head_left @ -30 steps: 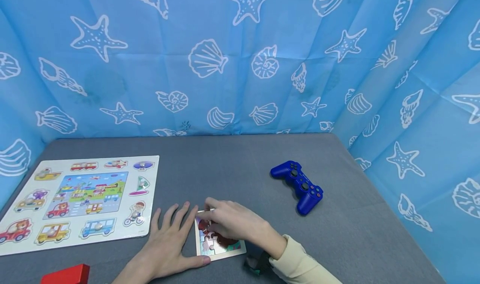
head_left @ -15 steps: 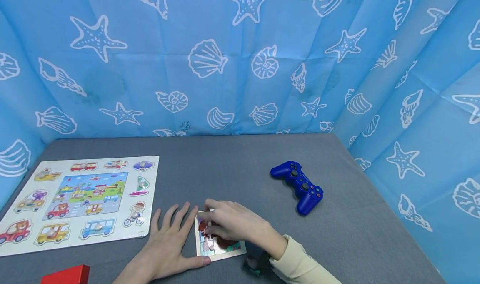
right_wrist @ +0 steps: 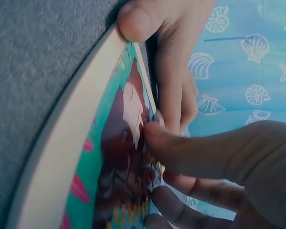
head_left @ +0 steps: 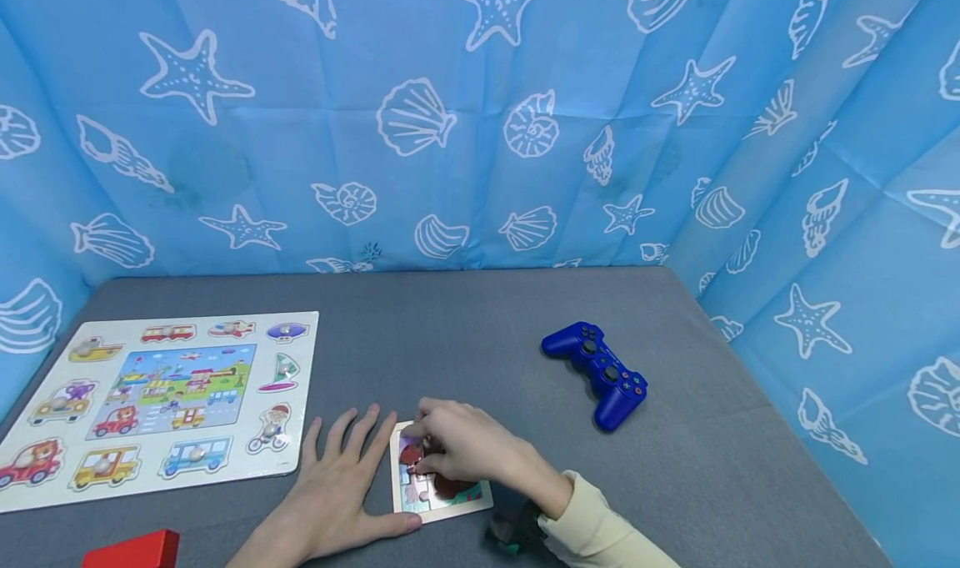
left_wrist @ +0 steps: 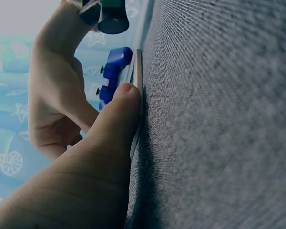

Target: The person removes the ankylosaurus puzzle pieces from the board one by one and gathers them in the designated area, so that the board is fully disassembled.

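Note:
A small jigsaw in a pale frame (head_left: 442,515) lies at the front middle, with a brown figure printed on it. My left hand (head_left: 330,485) is beside it, palm down with fingers spread; its index finger touches the upper left corner and its thumb the lower left one. In the left wrist view that thumb (left_wrist: 119,114) rests on the frame's edge. Over the upper part my right hand (head_left: 472,447) pinches a puzzle piece between thumb and fingers. The right wrist view shows the thumb (right_wrist: 181,150) low over the picture (right_wrist: 119,157); the piece is mostly hidden.
A large peg puzzle board (head_left: 281,459) lies at the left. A red block (head_left: 135,551) stands at the front left edge. The blue game controller (head_left: 596,372) is on the right of the grey table (head_left: 450,318), before a blue curtain (head_left: 480,176).
My right hand has shifted slightly right and its fingers have changed position over the jigsaw, showing more of its upper left. The left hand has stayed in place.

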`<state>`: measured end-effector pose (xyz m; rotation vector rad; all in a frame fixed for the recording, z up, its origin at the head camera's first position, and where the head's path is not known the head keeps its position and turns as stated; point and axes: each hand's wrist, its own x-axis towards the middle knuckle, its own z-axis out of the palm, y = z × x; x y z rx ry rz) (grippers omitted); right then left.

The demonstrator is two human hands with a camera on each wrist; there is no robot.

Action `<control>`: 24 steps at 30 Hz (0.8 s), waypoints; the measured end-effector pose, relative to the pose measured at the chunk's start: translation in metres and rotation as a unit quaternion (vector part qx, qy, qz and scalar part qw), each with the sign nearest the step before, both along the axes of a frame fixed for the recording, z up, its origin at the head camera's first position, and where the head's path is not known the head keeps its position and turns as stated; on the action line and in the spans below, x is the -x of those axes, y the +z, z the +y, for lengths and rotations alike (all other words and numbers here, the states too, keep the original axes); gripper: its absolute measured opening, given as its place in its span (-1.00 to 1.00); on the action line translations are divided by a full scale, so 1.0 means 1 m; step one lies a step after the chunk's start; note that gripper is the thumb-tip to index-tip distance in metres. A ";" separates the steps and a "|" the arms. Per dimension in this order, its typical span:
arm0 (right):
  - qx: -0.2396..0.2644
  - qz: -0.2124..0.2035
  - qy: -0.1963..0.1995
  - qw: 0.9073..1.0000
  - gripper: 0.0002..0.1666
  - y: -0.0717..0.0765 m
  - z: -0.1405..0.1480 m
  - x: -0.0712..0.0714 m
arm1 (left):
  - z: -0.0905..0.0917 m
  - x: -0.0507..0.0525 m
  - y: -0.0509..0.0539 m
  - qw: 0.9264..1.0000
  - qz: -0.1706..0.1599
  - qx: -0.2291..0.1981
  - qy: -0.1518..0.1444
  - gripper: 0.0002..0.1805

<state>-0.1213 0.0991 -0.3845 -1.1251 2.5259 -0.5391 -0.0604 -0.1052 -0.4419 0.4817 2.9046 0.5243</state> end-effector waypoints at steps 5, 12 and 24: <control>0.020 -0.019 -0.034 0.999 -0.56 -0.001 0.001 0.000 | 0.000 0.000 0.000 1.000 0.001 -0.001 0.001 0.37; 0.037 -0.034 -0.064 0.997 -0.54 -0.002 0.008 0.003 | 0.000 -0.001 0.000 1.000 0.014 0.001 0.001 0.37; 0.069 -0.022 -0.109 0.991 -0.53 0.002 0.035 0.016 | 0.001 0.000 -0.001 1.000 0.006 0.005 0.003 0.36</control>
